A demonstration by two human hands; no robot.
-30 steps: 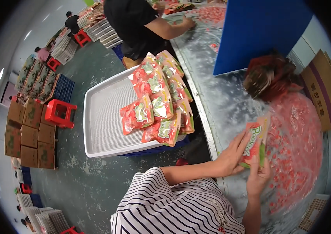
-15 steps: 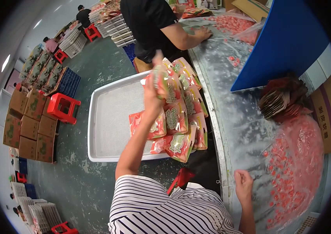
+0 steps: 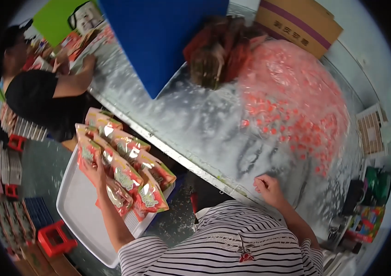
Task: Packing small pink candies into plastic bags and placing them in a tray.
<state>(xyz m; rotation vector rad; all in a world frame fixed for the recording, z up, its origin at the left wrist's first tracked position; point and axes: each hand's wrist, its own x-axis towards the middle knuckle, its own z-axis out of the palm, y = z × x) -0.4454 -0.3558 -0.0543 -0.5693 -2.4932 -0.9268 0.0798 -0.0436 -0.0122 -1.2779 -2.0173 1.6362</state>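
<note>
Left hand (image 3: pixel 95 169) is partly buried among the red snack pouches (image 3: pixel 126 172) stacked in the white tray (image 3: pixel 78 209) at 8 o'clock; fingers hidden behind a pouch, so can't tell if it grips one or just rests on it. Tray's far end is cut off by the pouches, near corner by the striped shirt (image 3: pixel 232 244). Pile of dark-red packs (image 3: pixel 220 50) at 12 o'clock is blurred, contents unreadable.

Vs half a sec ago: view swung right, so table (image 3: pixel 195 124) now fills the centre & the tray slid to lower left; left arm was stretched up over the stack, now it's bent low at the stack's near side. Right hand (image 3: pixel 266 186) was flat-ish at the table edge, now curled in a loose fist, holding nothing, resting on the table at 5 o'clock beside the loose red sweets (image 3: pixel 296 106)
</note>
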